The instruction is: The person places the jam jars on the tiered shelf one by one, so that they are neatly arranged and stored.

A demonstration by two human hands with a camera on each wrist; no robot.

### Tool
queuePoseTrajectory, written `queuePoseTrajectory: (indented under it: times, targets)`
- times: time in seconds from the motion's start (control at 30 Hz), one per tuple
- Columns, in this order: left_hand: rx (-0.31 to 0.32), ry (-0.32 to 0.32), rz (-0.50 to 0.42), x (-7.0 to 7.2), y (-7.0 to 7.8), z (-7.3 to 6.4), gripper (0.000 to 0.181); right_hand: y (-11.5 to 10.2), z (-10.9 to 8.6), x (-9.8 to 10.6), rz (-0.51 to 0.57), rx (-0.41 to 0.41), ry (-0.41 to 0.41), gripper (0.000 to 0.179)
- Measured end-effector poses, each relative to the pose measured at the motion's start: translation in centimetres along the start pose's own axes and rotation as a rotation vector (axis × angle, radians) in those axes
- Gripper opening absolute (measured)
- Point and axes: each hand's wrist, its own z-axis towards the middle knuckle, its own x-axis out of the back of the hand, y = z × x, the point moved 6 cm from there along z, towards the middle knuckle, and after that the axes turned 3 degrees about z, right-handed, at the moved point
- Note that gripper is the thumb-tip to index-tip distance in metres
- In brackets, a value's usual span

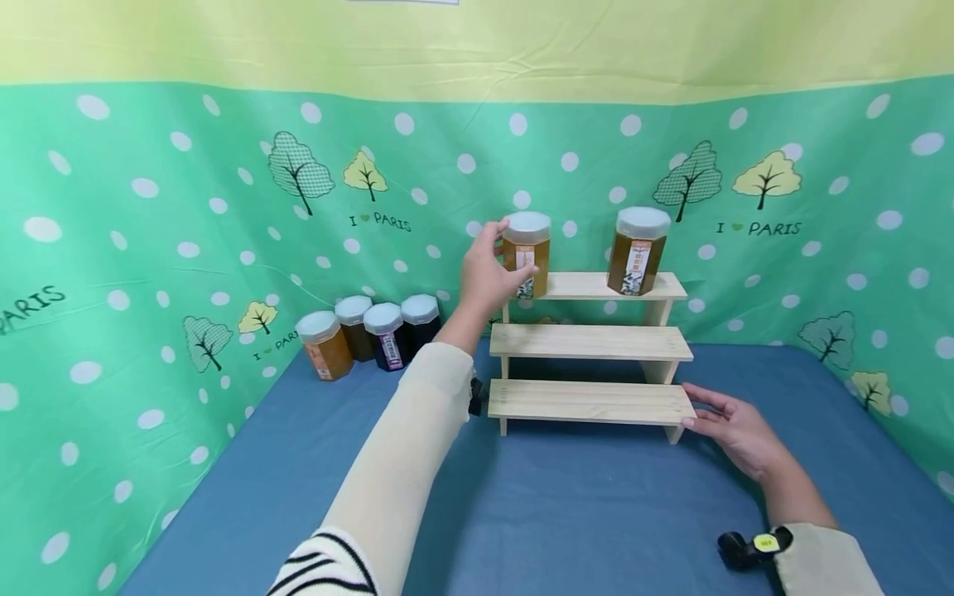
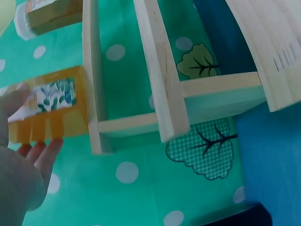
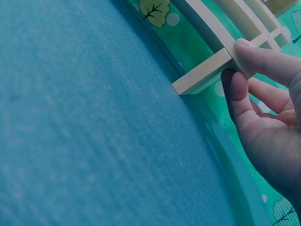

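Note:
A three-step wooden stand point(image 1: 589, 341) rises on the blue cloth. At the left end of its top step is an amber jar point(image 1: 537, 257) with a white lid and a label. My left hand point(image 1: 488, 277) holds this jar, thumb across the front and fingers round the far side; in the left wrist view the jar's base point(image 2: 81, 101) meets the top board. My right hand point(image 1: 741, 430) pinches the right end of the bottom step between thumb and fingers, which the right wrist view shows close up. A second amber jar point(image 1: 638, 252) stands toward the right of the top step.
To the left of the stand, several lidded jars are grouped by the backdrop: an orange-amber jar point(image 1: 325, 348) in front and darker jars point(image 1: 387, 339) beside it. A green dotted curtain point(image 1: 566, 165) hangs behind. Blue cloth point(image 1: 581, 505) covers the table.

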Motion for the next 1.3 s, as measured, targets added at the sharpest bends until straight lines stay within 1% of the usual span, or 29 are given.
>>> queuePoseTrajectory:
  times: [0.1, 0.2, 0.37, 0.6, 0.73, 0.83, 0.87, 0.97, 1.1, 1.2, 1.3]
  targets:
    - [0.018, -0.036, -0.082, -0.2, -0.5, -0.1, 0.077, 0.0, -0.1, 0.1, 0.000, -0.003, 0.006, 0.078]
    - [0.031, -0.038, -0.102, -0.4, -0.6, -0.1, 0.077, 0.0, -0.2, 0.2, -0.002, -0.008, 0.010, 0.078]
    - [0.034, -0.010, -0.080, -0.7, -0.4, 0.0, 0.076, 0.0, -0.2, 0.1, 0.001, -0.007, 0.007, 0.078]
    - [0.019, 0.029, 0.017, -1.5, 0.0, 0.2, 0.078, 0.0, -0.1, 0.3, -0.003, -0.014, 0.012, 0.079]
    - [0.016, 0.032, 0.026, -1.7, 0.1, 0.2, 0.079, 0.0, -0.1, 0.4, -0.008, -0.014, 0.011, 0.079]
    - [0.006, 0.023, -0.012, -1.7, 0.1, 0.2, 0.079, 0.0, -0.1, 0.4, -0.012, -0.009, 0.013, 0.079]
    - [0.005, 0.020, -0.039, -1.7, 0.0, 0.1, 0.079, -0.1, -0.1, 0.5, -0.012, -0.008, 0.013, 0.079]
    - [0.017, 0.021, -0.162, -1.4, -0.4, -0.1, 0.075, -0.1, -0.1, 0.4, -0.011, -0.005, 0.014, 0.079]
    - [0.050, 0.062, -0.316, -0.6, -1.6, -0.8, 0.061, -0.2, 0.0, 0.2, -0.010, -0.002, 0.012, 0.080]
    - [0.065, 0.102, -0.368, 0.1, -2.5, -1.6, 0.048, -0.3, 0.0, 0.1, -0.008, -0.003, 0.012, 0.080]
    - [0.077, 0.140, -0.381, 0.8, -3.4, -2.4, 0.039, -0.3, 0.0, 0.0, -0.004, -0.005, 0.015, 0.080]
